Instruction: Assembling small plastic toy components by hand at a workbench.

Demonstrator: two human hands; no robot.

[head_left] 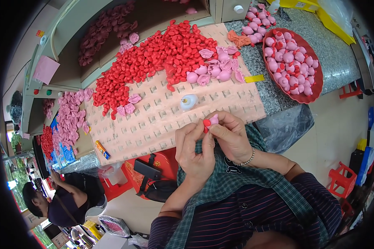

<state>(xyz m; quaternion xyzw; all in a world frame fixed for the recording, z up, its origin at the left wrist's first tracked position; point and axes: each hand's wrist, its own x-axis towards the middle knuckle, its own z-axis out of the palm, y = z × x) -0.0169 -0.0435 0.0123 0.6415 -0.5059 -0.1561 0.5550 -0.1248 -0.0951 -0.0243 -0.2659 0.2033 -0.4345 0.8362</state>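
two hands up close together over the lap, just below the front edge of the peach perforated board. left hand comes up from lower centre, wrist bent, back of hand to me, fingers curled up w/ thumb and forefinger tips pinching at the top. right hand comes in from the right, forearm across the checked green cloth, beaded bracelet at the wrist, fingers folded over and closed on the same spot. both grips are tight, fingertips nearly meeting; between them i see a small pink soft piece w/ a small red piece pressed to its left side. right fingers cover most of the pink one, left tips sit on the red one. can't tell if the 2 parts are fully joined, too small and half hidden.

pink piece looks rounded, matte, pale pink; red bit is bright, button-sized next to it, only edge showing.

on the board behind: big heap of red pieces across the upper middle, a cluster of pink cup-shaped pieces at its right end, small white glue bottle standing just beyond the hands. red oval tray of finished pink-and-red items sits on the grey stone counter to the right, well apart. another person sits lower left.
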